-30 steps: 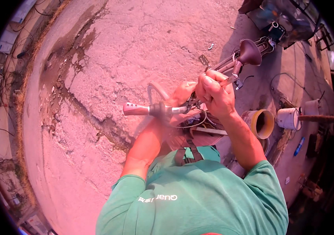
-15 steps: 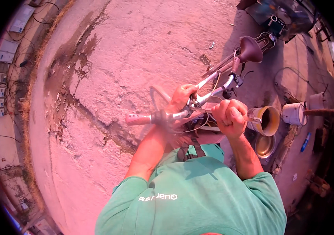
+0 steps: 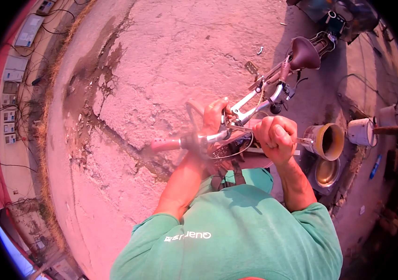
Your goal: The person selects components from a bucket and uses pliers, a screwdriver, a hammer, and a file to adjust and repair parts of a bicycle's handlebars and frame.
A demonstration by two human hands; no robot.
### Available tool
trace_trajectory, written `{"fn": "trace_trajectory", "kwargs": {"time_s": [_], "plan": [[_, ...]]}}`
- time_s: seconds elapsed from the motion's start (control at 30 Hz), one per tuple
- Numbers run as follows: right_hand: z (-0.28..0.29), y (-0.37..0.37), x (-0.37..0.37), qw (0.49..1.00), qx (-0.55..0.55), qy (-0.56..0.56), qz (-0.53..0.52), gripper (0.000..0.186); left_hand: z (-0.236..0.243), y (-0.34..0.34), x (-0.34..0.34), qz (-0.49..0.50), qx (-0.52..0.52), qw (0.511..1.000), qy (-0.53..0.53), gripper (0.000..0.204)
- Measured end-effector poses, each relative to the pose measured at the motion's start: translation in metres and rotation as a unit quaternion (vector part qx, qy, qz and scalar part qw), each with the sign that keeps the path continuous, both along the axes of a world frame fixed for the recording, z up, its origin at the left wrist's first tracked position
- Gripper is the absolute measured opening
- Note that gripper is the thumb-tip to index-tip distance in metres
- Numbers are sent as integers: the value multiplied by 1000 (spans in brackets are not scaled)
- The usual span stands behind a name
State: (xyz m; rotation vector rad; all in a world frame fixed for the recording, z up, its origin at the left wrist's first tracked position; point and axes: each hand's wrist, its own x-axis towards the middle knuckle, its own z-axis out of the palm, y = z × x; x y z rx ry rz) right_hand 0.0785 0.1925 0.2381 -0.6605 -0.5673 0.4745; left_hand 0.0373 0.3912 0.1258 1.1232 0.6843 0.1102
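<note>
A bicycle stands in front of me, its silver handlebar [image 3: 217, 137] crossing between my arms and its brown saddle [image 3: 305, 53] toward the far right. My left hand [image 3: 214, 117] is closed at the middle of the bars, fingers curled against the handlebar stem; the exact spot under the fingertips is hidden. My right hand [image 3: 277, 138] makes a fist round a silver wrench [image 3: 305, 140]. One end of the wrench sticks out right of the fist, while the other reaches left toward the stem. A brownish-pink handlebar grip [image 3: 165, 144] points left, near my left forearm.
Right of my right hand stand a yellow-rimmed bucket [image 3: 326, 141], a round metal basin [image 3: 327, 171] and a white bucket [image 3: 362, 132]. A blue object [image 3: 375, 166] lies farther right. Cracked concrete [image 3: 157, 70] stretches left, toward a wall with electrical boxes [image 3: 16, 68].
The whole view has shifted slightly, so the bicycle and buckets sit a little farther right. Both hands stay at the handlebar, and the right keeps its grip on the wrench.
</note>
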Motion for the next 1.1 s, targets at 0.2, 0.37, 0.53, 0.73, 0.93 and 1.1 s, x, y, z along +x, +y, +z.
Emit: {"fn": "trace_trajectory", "kwargs": {"time_s": [0.2, 0.37, 0.53, 0.73, 0.93, 1.1], "plan": [[14, 16, 15, 998, -45, 15, 34, 40, -10, 11, 2, -33, 2, 999, -13, 34], [5, 7, -1, 999, -22, -35, -15, 37, -12, 9, 6, -23, 30, 999, -21, 35], [0, 4, 4, 1000, 3, -6, -16, 38, -15, 14, 6, -40, 19, 998, -40, 35], [-8, 2, 0, 999, 35, 17, -28, 39, -21, 17, 4, -33, 104, 994, -21, 36], [-127, 1, -77, 945, -230, 219, 73, 38, -18, 28, 5, -22, 44, 998, -27, 38], [-61, -4, -22, 990, -20, 139, -24, 37, -10, 37, -17, 73, -27, 995, -62, 36]]}}
